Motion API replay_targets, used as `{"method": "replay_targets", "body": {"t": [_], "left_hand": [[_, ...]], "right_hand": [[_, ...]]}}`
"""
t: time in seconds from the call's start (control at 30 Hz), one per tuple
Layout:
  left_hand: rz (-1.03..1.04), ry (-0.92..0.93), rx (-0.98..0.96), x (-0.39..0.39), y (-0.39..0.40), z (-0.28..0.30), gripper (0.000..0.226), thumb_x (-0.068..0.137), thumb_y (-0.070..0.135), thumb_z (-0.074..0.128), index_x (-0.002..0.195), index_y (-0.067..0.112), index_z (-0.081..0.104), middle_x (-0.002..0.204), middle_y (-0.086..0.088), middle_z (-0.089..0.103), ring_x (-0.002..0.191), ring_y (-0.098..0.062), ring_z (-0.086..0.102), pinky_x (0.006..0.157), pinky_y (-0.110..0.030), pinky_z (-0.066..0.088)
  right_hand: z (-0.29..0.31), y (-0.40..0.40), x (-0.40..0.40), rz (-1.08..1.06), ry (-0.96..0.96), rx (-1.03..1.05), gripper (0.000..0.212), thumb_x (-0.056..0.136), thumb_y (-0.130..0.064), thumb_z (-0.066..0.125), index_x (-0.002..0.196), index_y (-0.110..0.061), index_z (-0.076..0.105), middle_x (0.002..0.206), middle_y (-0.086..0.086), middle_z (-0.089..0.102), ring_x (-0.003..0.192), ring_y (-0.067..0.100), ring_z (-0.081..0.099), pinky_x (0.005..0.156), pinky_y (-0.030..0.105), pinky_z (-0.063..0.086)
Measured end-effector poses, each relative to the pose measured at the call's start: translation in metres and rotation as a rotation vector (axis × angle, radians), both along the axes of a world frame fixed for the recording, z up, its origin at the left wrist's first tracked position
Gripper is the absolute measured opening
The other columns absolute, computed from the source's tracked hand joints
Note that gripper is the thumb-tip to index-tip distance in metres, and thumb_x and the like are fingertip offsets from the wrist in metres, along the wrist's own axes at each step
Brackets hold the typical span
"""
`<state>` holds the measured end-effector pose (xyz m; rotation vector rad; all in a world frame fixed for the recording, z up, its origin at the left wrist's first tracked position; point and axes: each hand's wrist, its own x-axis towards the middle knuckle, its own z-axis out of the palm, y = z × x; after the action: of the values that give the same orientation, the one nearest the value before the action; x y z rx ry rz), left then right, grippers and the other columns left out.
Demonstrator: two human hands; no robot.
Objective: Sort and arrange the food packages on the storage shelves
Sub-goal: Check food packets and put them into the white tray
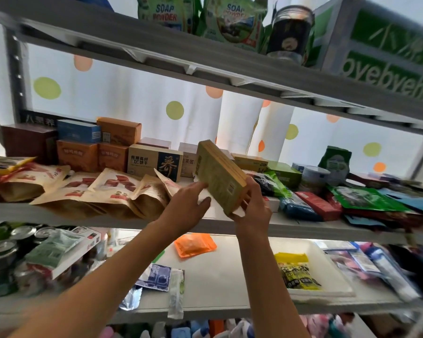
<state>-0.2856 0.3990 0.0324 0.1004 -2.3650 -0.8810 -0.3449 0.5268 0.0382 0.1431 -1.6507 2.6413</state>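
1. I see the grey metal storage rack [205,71] filling the view, three tiers in sight, with a white curtain dotted green and orange [132,98] behind it.
2. On the middle shelf board [59,213], brown paper pouches with red prints [103,189] lie flat at the left, and stacked orange, blue and dark red cardboard boxes [95,145] stand behind them.
3. To the right of centre on that shelf there is a loose heap of green, blue and red packets [352,198].
4. The lower shelf carries silver tins [7,247] at the left, an orange sachet [195,244] and a yellow-and-black snack bag [297,272] lying in a white tray [337,286].
5. The flat yellow-green cardboard box [220,176] is held tilted above the middle shelf, near its front edge — clear of the board.
6. My right hand [250,206] grips the box's lower right end, fingers curled round it.
7. My left hand [188,203] has straight fingers, the fingertips [202,186] touching the box's lower left edge.
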Motion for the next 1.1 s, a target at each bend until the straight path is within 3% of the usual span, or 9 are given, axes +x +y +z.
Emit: {"method": "replay_targets", "body": {"t": [0.13,0.23,0.33,0.4,0.5,0.7,0.8,0.97,1.1], "left_hand": [[-0.074,0.066,0.547,0.015,0.015,0.006,0.038,0.099,0.028,0.059,0.136,0.018,0.056,0.134,0.001,0.061,0.12,-0.017,0.058,0.098,-0.035,0.048],[-0.187,0.106,0.763,0.024,0.022,-0.002,0.048,0.096,0.028,0.063,0.141,0.022,0.047,0.139,0.003,0.055,0.129,-0.019,0.051,0.106,-0.047,0.046],[-0.209,0.199,0.878,0.031,0.029,-0.014,0.058,0.092,0.02,0.069,0.143,0.026,0.042,0.143,0.001,0.049,0.131,-0.02,0.045,0.106,-0.044,0.046],[-0.272,0.236,0.931,0.035,0.033,-0.026,0.065,0.089,0.011,0.072,0.143,0.029,0.042,0.14,0.0,0.051,0.127,-0.02,0.051,0.095,-0.035,0.053],[-0.367,0.242,0.949,0.043,0.042,-0.045,0.074,0.086,0.005,0.073,0.146,0.029,0.037,0.126,0.011,0.059,0.109,0.0,0.062,0.077,-0.018,0.056],[-0.319,0.225,0.878,0.067,0.053,-0.074,0.083,0.079,0.004,0.079,0.143,0.031,0.034,0.116,0.035,0.05,0.104,0.017,0.054,0.08,-0.011,0.053],[-0.281,0.186,0.806,0.085,0.06,-0.083,0.082,0.077,0.008,0.082,0.141,0.031,0.037,0.119,0.033,0.048,0.108,0.007,0.053,0.082,-0.01,0.049],[-0.221,0.111,0.748,0.118,0.093,-0.107,0.07,0.074,0.018,0.086,0.125,0.04,0.043,0.111,0.034,0.053,0.105,0.008,0.054,0.086,-0.024,0.055],[-0.193,0.071,0.724,0.147,0.137,-0.122,0.075,0.074,0.02,0.086,0.134,0.034,0.044,0.126,0.015,0.055,0.11,-0.002,0.055,0.09,-0.035,0.058]], "right_hand": [[-0.006,0.007,0.023,0.067,0.015,-0.056,0.032,0.088,-0.053,0.066,0.108,-0.028,0.072,0.111,0.003,0.072,0.112,0.024,0.065,0.083,0.056,0.06],[-0.011,0.015,0.04,0.127,-0.011,-0.131,0.031,0.093,-0.053,0.06,0.107,-0.028,0.073,0.113,0.006,0.072,0.113,0.028,0.065,0.089,0.062,0.056],[-0.018,0.021,0.06,0.157,-0.064,-0.21,0.034,0.093,-0.051,0.06,0.109,-0.023,0.072,0.115,0.011,0.07,0.114,0.032,0.065,0.093,0.064,0.053],[-0.023,0.024,0.074,0.154,-0.087,-0.244,0.037,0.091,-0.048,0.061,0.111,-0.019,0.072,0.114,0.013,0.07,0.112,0.033,0.066,0.094,0.064,0.052],[-0.036,0.029,0.09,0.097,-0.08,-0.195,0.039,0.092,-0.045,0.058,0.114,-0.016,0.071,0.11,0.012,0.074,0.11,0.031,0.069,0.093,0.059,0.055],[-0.068,0.052,0.119,-0.105,-0.068,-0.024,0.035,0.103,-0.024,0.047,0.13,-0.008,0.062,0.119,0.015,0.072,0.11,0.031,0.069,0.078,0.039,0.058],[-0.082,0.069,0.136,-0.187,-0.03,0.113,0.03,0.104,-0.015,0.046,0.127,-0.014,0.066,0.118,0.013,0.073,0.108,0.026,0.071,0.076,0.035,0.06],[-0.106,0.1,0.173,-0.245,-0.01,0.208,0.029,0.102,-0.033,0.054,0.121,-0.016,0.069,0.11,0.008,0.075,0.102,0.024,0.073,0.08,0.039,0.061],[-0.118,0.14,0.202,-0.223,-0.051,0.174,0.03,0.094,-0.037,0.063,0.112,-0.014,0.067,0.103,0.009,0.076,0.094,0.025,0.075,0.07,0.033,0.06]]}}
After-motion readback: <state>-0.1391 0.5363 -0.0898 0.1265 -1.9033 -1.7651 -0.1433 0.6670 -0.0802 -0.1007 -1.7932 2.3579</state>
